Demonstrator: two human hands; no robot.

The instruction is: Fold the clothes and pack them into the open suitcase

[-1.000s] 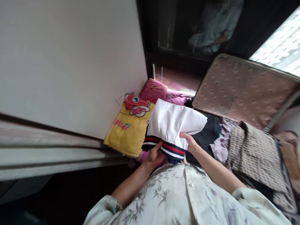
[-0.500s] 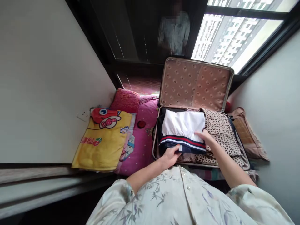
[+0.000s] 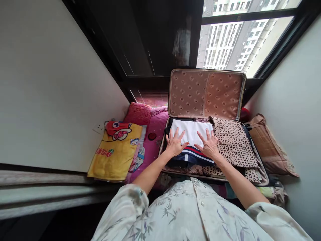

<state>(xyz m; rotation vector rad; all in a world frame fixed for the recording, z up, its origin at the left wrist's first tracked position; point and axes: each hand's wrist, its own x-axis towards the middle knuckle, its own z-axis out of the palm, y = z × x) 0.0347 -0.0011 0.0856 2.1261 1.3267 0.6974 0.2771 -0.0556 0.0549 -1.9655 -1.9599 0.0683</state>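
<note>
A folded white garment (image 3: 192, 130) with a navy, red and white striped band lies in the left half of an open suitcase (image 3: 263, 180). My left hand (image 3: 175, 144) rests on its left side with the fingers spread. On its right side lies my right hand (image 3: 208, 144), also flat with fingers apart. Beside it, filling the right half of the case, is a folded beige cloth (image 3: 234, 142) with a dark repeated pattern. Dark clothing shows under the white garment's edges. The lid (image 3: 207, 93), lined in pink patterned fabric, stands upright behind.
To the left, a yellow cartoon-print towel (image 3: 117, 157) tops a folded pile on a pink bedspread (image 3: 156, 150). A small dark red round object (image 3: 152, 136) sits there too. A brown cushion (image 3: 272, 147) lies right of the case, against the wall. Behind is a dark-framed window (image 3: 243, 43).
Both hands have gone from gripping the white garment's edges to lying spread on top of it. The garment now sits flat in the case. The camera view has shifted slightly.
</note>
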